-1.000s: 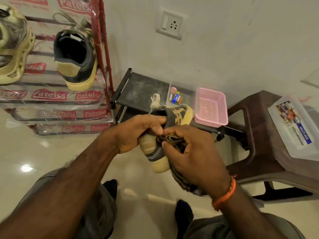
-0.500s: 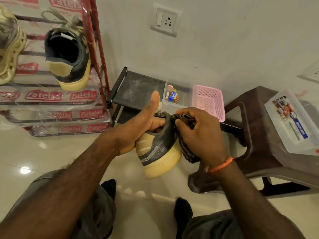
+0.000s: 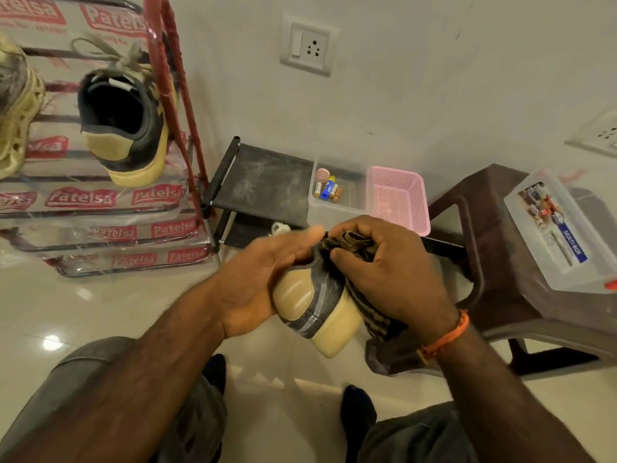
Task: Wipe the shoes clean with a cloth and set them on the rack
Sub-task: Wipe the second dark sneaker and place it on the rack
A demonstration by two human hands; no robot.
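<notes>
My left hand [image 3: 263,275] holds a grey and tan sneaker [image 3: 317,305] by its heel collar, heel toward me, in front of my knees. My right hand [image 3: 384,272] grips a brown striped cloth [image 3: 374,319] bunched against the shoe's right side near the collar. A matching sneaker [image 3: 127,128] stands heel-out on the red-framed shoe rack [image 3: 173,105] at the upper left. A pale yellow shoe [image 3: 16,105] sits at the rack's left edge, partly cut off.
A low black stand [image 3: 263,182] by the wall carries a clear box of batteries [image 3: 329,190] and a pink basket [image 3: 397,198]. A brown plastic stool [image 3: 494,248] on the right bears a clear lidded box [image 3: 561,228]. My feet rest on the tiled floor [image 3: 100,312].
The shoe turned heel-up toward me and my left thumb came down from pointing up. My right hand slid the cloth from the shoe's top to its right side.
</notes>
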